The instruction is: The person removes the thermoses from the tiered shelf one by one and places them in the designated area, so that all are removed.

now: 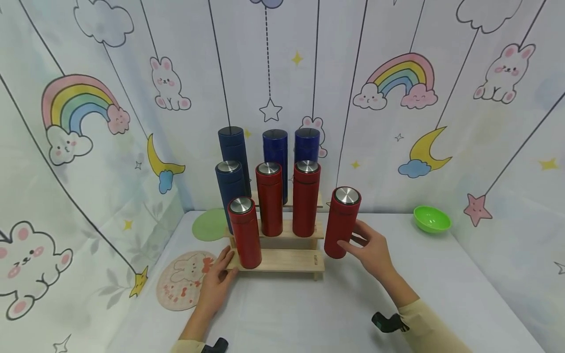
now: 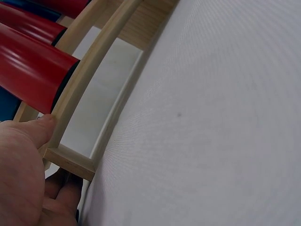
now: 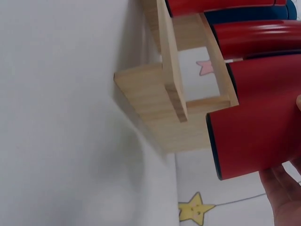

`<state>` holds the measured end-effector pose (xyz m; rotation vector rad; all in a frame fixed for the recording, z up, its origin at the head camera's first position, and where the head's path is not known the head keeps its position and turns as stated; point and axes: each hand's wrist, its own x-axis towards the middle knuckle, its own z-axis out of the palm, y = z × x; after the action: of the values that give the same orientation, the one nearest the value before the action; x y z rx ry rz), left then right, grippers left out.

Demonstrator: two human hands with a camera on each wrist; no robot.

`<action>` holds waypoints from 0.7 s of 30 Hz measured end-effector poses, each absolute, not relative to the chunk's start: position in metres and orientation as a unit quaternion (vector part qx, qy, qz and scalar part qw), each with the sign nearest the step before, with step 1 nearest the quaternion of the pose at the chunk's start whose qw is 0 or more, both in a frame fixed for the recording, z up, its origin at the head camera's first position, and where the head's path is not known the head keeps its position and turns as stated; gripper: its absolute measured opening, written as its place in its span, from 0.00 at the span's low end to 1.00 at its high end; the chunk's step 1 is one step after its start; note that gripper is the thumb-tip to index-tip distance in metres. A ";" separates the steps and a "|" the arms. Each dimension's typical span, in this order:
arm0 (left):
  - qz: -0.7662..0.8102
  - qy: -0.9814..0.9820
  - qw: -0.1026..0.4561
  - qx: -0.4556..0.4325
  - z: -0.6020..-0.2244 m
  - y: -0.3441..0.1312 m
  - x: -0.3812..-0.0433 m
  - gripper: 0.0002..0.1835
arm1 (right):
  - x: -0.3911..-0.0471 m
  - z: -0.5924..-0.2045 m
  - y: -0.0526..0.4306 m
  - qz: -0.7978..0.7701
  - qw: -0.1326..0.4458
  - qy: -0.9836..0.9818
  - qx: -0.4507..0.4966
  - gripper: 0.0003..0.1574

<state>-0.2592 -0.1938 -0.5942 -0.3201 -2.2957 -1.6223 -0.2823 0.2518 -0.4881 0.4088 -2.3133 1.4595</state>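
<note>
My right hand point(image 1: 373, 251) grips a red thermos point(image 1: 342, 226) with a silver lid, thumb in front and fingers behind. In the right wrist view the base of this thermos point(image 3: 254, 122) is raised above the table, just beside the rack's end. With my left hand point(image 1: 215, 280) I hold the left end of the tiered wooden rack point(image 1: 287, 261); the left wrist view shows the thumb point(image 2: 44, 127) at the shelf's top and fingers below. Another red thermos point(image 1: 246, 235) stands on the bottom shelf near that hand. Two more red ones point(image 1: 270, 201) stand on the middle shelf.
A dark blue thermos point(image 1: 230, 184) shares the middle shelf, and several blue ones point(image 1: 306, 142) stand on the top tier behind. A bunny-print mat point(image 1: 178, 289) and a green disc point(image 1: 207, 226) lie left. The green bowl point(image 1: 431, 219) sits at the back right, before a patterned curtain.
</note>
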 end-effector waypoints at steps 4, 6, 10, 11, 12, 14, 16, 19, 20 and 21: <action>-0.564 -0.804 0.155 -0.110 -0.595 -0.194 -0.259 0.30 | -0.294 -0.489 0.258 0.523 0.185 -0.820 0.139 0.40; -0.565 -0.803 0.153 -0.110 -0.594 -0.194 -0.259 0.30 | -0.301 -0.490 0.261 0.521 0.185 -0.822 0.134 0.40; -0.560 -0.807 0.152 -0.112 -0.592 -0.194 -0.260 0.30 | -0.313 -0.493 0.266 0.521 0.180 -0.825 0.122 0.40; -0.558 -0.808 0.151 -0.112 -0.592 -0.193 -0.260 0.30 | -0.316 -0.494 0.267 0.522 0.178 -0.826 0.119 0.41; -0.556 -0.809 0.151 -0.112 -0.592 -0.193 -0.260 0.30 | -0.318 -0.496 0.268 0.523 0.176 -0.826 0.116 0.41; -0.554 -0.811 0.151 -0.113 -0.592 -0.193 -0.260 0.30 | -0.323 -0.499 0.270 0.525 0.173 -0.826 0.112 0.43; -0.554 -0.810 0.152 -0.115 -0.593 -0.193 -0.260 0.30 | -0.327 -0.502 0.272 0.529 0.167 -0.825 0.110 0.44; -0.549 -0.812 0.157 -0.120 -0.594 -0.194 -0.259 0.30 | -0.335 -0.508 0.274 0.532 0.162 -0.824 0.105 0.47; -0.547 -0.813 0.158 -0.121 -0.595 -0.194 -0.260 0.30 | -0.337 -0.510 0.274 0.532 0.160 -0.825 0.103 0.47; -0.548 -0.813 0.156 -0.122 -0.596 -0.194 -0.260 0.30 | -0.340 -0.511 0.275 0.532 0.159 -0.825 0.100 0.48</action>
<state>-0.2602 -0.1944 -0.5958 -0.3490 -2.3277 -1.5678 -0.3397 0.2749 -0.5114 0.2864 -2.3596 1.5217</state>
